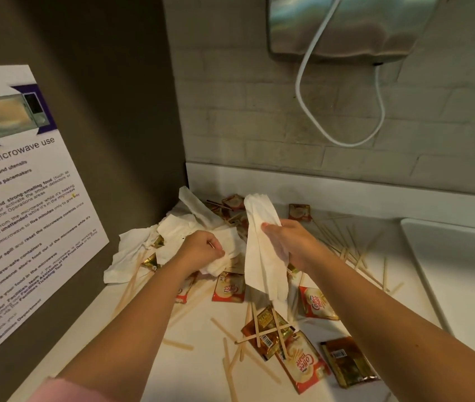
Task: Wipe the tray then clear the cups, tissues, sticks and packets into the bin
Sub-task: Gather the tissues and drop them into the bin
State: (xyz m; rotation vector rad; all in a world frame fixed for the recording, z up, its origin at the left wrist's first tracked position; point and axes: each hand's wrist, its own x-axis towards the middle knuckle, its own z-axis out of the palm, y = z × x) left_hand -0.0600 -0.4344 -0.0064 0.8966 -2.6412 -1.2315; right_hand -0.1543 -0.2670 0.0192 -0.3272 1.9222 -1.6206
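Note:
My right hand [284,242] holds a long white tissue [259,256] lifted above the counter, its end hanging down. My left hand [204,248] grips a crumpled tissue [224,262] at the edge of a heap of white tissues [172,227] in the back left corner. Red and white creamer packets [229,287] and brown packets [346,362] lie scattered on the white counter [195,329]. Wooden stir sticks [346,248] lie spread among them. A white tray [462,271] sits at the right. No cups or bin are in view.
A dark cabinet side [100,111] with a microwave notice [21,198] stands at the left. A brick wall is behind, with a metal dispenser [346,27] and a white cable [317,82] hanging above the counter.

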